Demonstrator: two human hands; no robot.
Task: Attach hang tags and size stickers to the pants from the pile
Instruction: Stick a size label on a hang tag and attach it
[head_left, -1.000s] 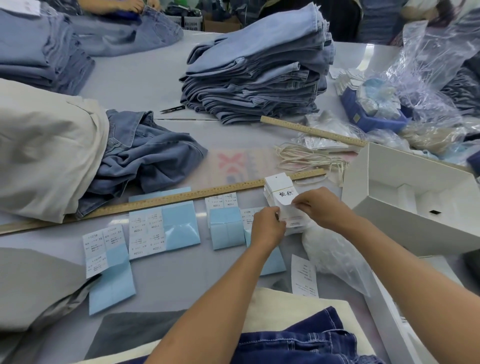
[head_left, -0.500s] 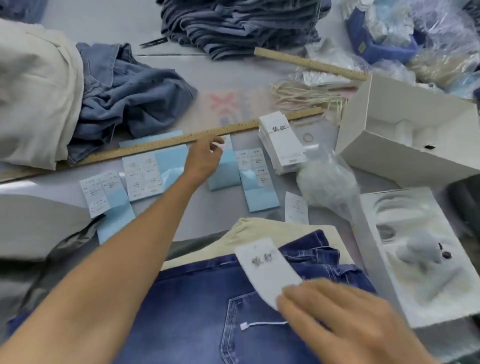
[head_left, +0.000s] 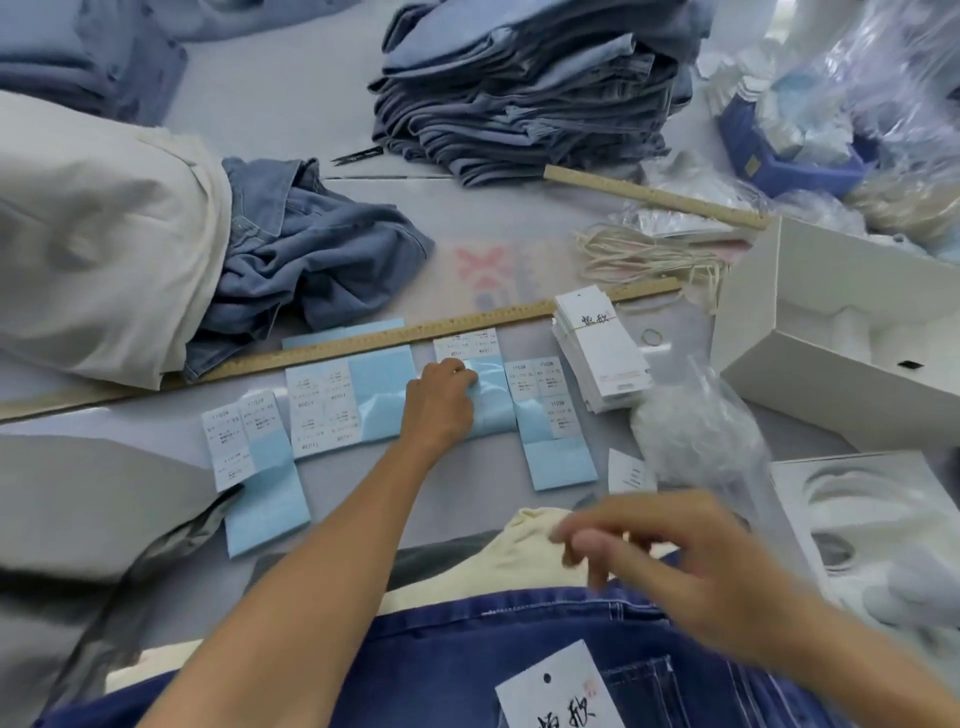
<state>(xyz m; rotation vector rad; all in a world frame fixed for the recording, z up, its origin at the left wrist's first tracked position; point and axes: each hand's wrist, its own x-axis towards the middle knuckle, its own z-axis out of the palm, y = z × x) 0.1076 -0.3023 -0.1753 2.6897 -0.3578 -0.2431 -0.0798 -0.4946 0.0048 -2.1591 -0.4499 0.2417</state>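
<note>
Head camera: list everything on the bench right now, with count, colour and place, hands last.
Dark jeans: one, dark blue, nearest edge.
Hang tag: one, white, lying on those jeans.
Tag stack: one, white, centre right.
Sticker sheets: several, light blue, in a row mid-table.
Rulers: two, wooden, centre and upper right.
Folded jeans pile: one, faded blue, far centre.
Strings: bundle, cream, right.
Box: one, white, right.
Left hand: on a sticker sheet.
Right hand: blurred, over the jeans.

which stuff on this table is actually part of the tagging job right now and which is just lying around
In use: dark blue pants, hang tag lying on them, sticker sheets, tag stack, left hand on the sheets, right hand.

Lying about: wooden ruler, white box, scissors.
</note>
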